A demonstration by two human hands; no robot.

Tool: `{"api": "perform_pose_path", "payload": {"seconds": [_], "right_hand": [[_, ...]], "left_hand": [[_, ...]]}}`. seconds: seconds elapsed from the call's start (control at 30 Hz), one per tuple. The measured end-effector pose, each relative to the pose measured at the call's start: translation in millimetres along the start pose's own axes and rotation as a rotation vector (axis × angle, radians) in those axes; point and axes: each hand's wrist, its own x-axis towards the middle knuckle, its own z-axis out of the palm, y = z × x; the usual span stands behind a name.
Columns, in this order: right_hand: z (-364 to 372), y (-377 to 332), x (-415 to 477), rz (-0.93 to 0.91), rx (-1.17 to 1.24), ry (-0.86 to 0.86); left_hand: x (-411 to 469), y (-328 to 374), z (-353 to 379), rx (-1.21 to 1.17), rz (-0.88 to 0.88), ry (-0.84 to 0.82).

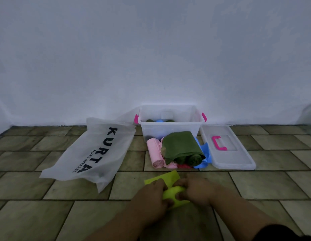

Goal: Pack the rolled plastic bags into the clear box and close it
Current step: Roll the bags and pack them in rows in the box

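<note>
Tiled floor [38, 214] under me, pale wall [151, 49] dead ahead. Both hands are on the yellow-green bag [172, 191], close in front. My left hand [151, 197] curls round its left end, my right hand [198, 192] pinches the right end, and a flat flap pokes out on the far side. Just beyond, the pink roll [154, 152], green roll [182, 148] and blue bag [206, 153] lie heaped against the near side of the clear box [170, 131]. It stands open by the wall, a few rolls inside. The lid [238, 153] lies flat just to its right, and the white printed bag [99, 150] sprawls to the left. There are open tiles on either side of my hands.
</note>
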Motion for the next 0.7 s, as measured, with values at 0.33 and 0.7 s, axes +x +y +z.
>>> {"api": "perform_pose_path", "payload": {"seconds": [0.33, 0.7], "right_hand": [[21, -2, -11, -0.308, -0.068, 0.402], [10, -28, -1, 0.092, 0.28, 0.161]], "left_hand": [[34, -20, -8, 0.19, -0.177, -0.05], [23, 23, 14, -1.372, -0.758, 0.192]]}}
